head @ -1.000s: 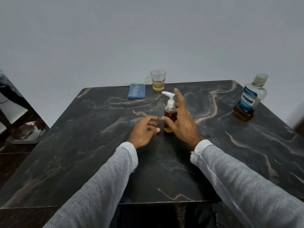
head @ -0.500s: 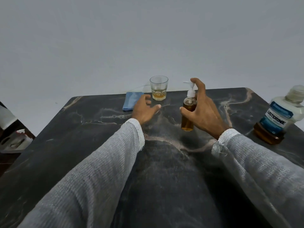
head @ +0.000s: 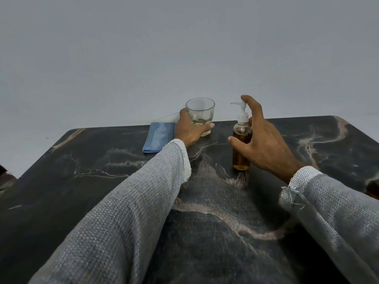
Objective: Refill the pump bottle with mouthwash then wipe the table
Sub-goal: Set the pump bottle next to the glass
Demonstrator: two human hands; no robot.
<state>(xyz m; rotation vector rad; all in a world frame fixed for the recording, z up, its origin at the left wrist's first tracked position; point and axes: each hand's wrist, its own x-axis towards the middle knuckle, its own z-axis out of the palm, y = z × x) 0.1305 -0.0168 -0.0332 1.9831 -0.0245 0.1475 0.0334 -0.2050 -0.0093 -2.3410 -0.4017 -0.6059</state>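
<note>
One glass (head: pixel 200 114), one pump bottle (head: pixel 241 140) and one blue cloth (head: pixel 158 137) sit near the table's (head: pixel 82 181) far edge, the near half bare. The left hand (head: pixel 189 129) (half a second ago still short of it) wraps the glass; the right hand (head: pixel 259 138) cups the bottle, forefinger on the pump.

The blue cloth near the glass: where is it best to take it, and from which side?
Judging by its pose, pinch the near short edge of the blue cloth from above: it lies flat and folded on the table, and the left hand crowds its right side.
</note>
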